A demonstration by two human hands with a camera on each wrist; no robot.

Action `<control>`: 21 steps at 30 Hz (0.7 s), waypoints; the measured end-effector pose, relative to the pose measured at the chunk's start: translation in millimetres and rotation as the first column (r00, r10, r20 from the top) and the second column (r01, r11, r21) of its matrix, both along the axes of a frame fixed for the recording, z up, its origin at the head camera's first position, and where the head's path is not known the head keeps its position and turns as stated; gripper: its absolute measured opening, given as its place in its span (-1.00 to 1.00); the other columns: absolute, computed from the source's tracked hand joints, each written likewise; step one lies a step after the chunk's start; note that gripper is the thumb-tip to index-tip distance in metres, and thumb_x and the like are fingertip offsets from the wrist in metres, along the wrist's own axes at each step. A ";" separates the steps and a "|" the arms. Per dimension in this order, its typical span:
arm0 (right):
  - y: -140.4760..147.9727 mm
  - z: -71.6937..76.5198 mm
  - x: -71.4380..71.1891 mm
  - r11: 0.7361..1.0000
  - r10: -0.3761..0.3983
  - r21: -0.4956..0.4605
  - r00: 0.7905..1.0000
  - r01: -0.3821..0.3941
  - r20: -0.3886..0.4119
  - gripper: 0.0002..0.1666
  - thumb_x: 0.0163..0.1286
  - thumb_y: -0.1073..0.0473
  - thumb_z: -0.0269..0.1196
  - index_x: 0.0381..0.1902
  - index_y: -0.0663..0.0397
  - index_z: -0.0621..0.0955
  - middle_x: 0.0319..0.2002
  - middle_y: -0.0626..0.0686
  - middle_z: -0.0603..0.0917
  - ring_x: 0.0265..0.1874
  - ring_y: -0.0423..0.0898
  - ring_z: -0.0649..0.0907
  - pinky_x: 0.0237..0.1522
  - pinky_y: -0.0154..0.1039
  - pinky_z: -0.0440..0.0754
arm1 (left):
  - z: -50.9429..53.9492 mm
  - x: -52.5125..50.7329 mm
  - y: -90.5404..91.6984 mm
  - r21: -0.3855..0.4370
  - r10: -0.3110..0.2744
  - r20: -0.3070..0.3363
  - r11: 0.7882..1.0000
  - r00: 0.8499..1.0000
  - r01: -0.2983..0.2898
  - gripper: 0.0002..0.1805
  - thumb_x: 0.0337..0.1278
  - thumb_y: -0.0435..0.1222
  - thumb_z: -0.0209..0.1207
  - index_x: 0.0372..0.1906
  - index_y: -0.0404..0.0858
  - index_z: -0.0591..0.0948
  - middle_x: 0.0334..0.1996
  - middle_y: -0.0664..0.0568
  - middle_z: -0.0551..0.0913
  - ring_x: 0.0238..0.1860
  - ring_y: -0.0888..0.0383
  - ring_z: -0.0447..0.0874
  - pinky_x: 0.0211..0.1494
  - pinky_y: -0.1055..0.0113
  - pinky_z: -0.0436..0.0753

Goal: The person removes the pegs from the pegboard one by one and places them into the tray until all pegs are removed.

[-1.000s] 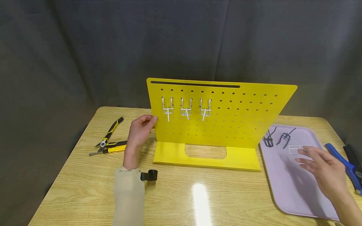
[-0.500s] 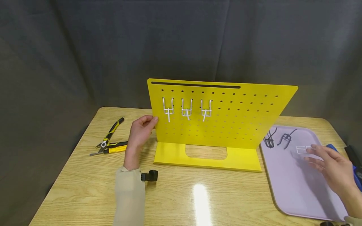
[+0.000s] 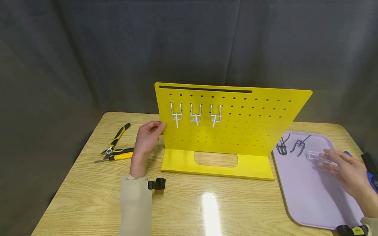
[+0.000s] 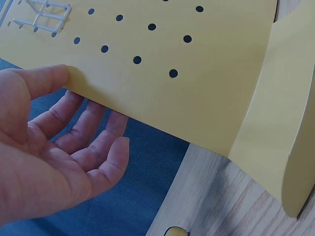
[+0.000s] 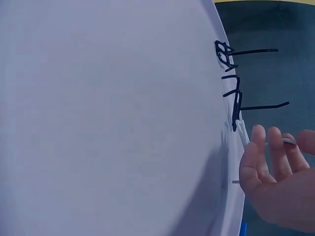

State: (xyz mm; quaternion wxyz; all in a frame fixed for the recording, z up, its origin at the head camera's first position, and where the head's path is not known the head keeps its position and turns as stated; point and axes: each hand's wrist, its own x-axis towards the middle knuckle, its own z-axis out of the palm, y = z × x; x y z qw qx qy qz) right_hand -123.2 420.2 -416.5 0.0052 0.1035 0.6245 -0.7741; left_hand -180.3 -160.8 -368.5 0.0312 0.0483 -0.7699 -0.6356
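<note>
My left hand (image 3: 146, 139) grips the left edge of the yellow pegboard (image 3: 236, 131), thumb on its front and fingers behind, as the left wrist view shows. Three white hooks (image 3: 177, 116) hang side by side in the board's upper left holes. Over the right part of the lilac tray (image 3: 307, 196), my right hand (image 3: 346, 172) pinches a white wire hook (image 3: 313, 155) between thumb and fingers. In the right wrist view that hook (image 5: 242, 133) is partly hidden by the fingers. Black hooks (image 3: 299, 144) lie beside it at the tray's back left.
Black-and-yellow pliers (image 3: 119, 134) and a yellow-handled screwdriver (image 3: 122, 156) lie left of the board. A blue-handled tool (image 3: 372, 182) lies beyond the tray's right side, partly behind my right hand. A dark curtain (image 3: 189, 42) hangs behind the wooden table (image 3: 183, 209).
My right hand has moved a little to the right with the white hook, whose wire frame now shows at a different angle. The left hand keeps its grip on the board.
</note>
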 end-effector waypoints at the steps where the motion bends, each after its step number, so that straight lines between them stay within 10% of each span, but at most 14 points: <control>1: 0.2 -0.6 -0.3 1.000 -0.010 0.013 1.000 0.010 0.011 -0.85 0.40 0.18 0.20 -0.29 -0.13 0.71 -0.37 -0.12 0.72 -0.45 -0.13 0.73 -0.40 -0.34 0.64 | -0.1 0.1 0.1 0.001 0.001 -0.001 1.000 1.000 -0.001 -0.62 0.36 -0.16 0.11 0.01 -0.41 0.59 -0.15 -0.17 0.61 -0.05 -0.12 0.53 -0.14 0.30 0.39; 21: 12.6 5.2 -12.5 0.985 0.060 0.155 0.993 -0.075 0.098 -0.84 0.41 0.13 0.20 -0.33 -0.28 0.67 -0.37 -0.26 0.70 -0.44 -0.21 0.72 -0.40 -0.35 0.64 | 1.2 1.8 0.7 0.002 -0.007 -0.012 1.000 1.000 0.007 -0.62 0.37 -0.16 0.09 0.02 -0.41 0.58 -0.13 -0.19 0.60 -0.06 -0.09 0.54 -0.13 0.29 0.40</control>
